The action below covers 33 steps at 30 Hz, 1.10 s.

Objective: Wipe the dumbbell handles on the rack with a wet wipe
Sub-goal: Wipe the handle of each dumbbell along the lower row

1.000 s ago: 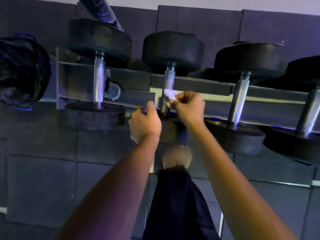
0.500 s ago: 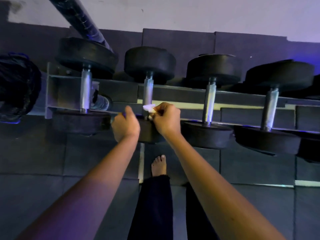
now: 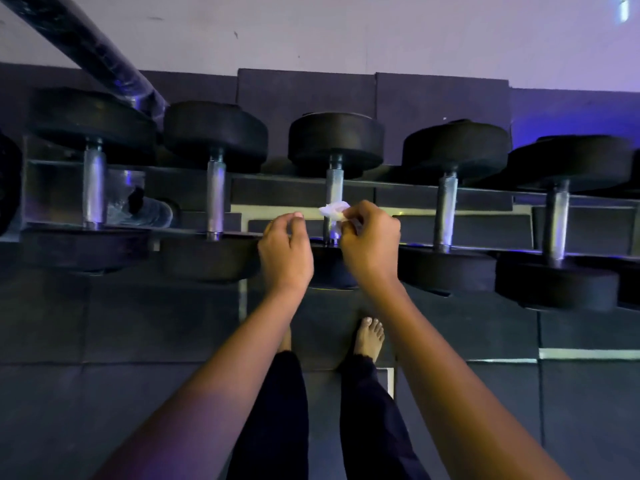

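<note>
Head view: five dumbbells lie across a dark rack (image 3: 408,184), their metal handles running from twelve to six o'clock. The right hand (image 3: 370,242) sits just right of centre, its fingers pinched together on a crumpled white wet wipe (image 3: 333,210), which presses against the third dumbbell handle (image 3: 334,194) at its lower part, toward six o'clock. The left hand (image 3: 285,251) hovers at nine o'clock of that handle, fingers loosely curled and holding nothing, close to the near black weight head without clearly touching it. The second handle (image 3: 216,199) stands to nine o'clock, the fourth handle (image 3: 445,209) to three o'clock, both bare. Two bare feet rest on the dark floor mats (image 3: 121,323) toward six o'clock, below the hands.
</note>
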Motion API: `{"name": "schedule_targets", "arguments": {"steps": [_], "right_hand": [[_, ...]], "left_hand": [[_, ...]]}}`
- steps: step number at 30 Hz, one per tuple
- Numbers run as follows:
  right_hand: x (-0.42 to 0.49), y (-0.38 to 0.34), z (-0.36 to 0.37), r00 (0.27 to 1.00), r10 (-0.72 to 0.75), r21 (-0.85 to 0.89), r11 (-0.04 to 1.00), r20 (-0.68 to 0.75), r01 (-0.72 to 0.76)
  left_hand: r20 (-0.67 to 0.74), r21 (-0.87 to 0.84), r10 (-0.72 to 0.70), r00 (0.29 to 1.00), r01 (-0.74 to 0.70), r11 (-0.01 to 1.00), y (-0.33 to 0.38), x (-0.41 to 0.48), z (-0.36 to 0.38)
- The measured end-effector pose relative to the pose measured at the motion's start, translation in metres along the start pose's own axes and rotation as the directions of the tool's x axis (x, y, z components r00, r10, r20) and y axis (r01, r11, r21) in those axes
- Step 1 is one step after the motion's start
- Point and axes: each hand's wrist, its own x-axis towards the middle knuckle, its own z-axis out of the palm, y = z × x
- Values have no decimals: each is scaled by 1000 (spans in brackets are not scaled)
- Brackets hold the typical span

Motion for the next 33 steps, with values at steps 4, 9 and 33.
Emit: {"name": "schedule_targets", "arguments": {"steps": [4,9,33], "right_hand": [[10,27,-8,998,36,-26,999,44,-35],[16,43,3,985,31,14,999,169,-34],[74,19,40,994,-91,1,996,-68,91]], "left_hand": [[10,46,-169,986,168,985,-4,2,27],[-38,118,-232,972,235,965,-13,8,41],[-99,167,-224,970,238,957,0,-2,36]]}}
